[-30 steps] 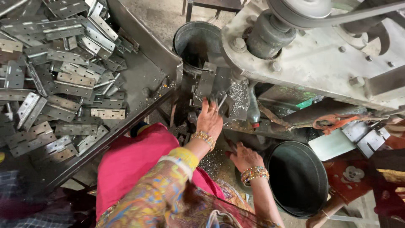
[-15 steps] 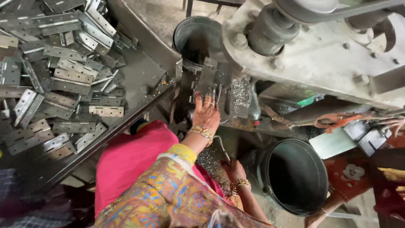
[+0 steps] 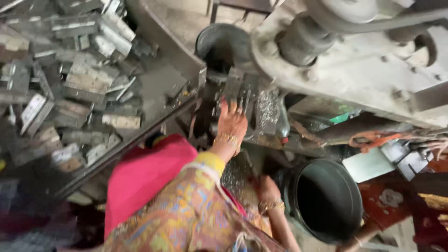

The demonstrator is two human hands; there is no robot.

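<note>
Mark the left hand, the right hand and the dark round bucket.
left hand (image 3: 232, 122), head view, on the back of the hand.
right hand (image 3: 268, 189), head view, on its back.
dark round bucket (image 3: 295, 179), head view, on its left rim.

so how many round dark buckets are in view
2: one bucket at the top behind the machine's work area, above the left hand; one black bucket at lower right, beside the right hand. Others may be hidden.

Cluttered workshop: grey metal tray (image 3: 158, 49), heavy machine frame (image 3: 364, 70), daylight.
</note>
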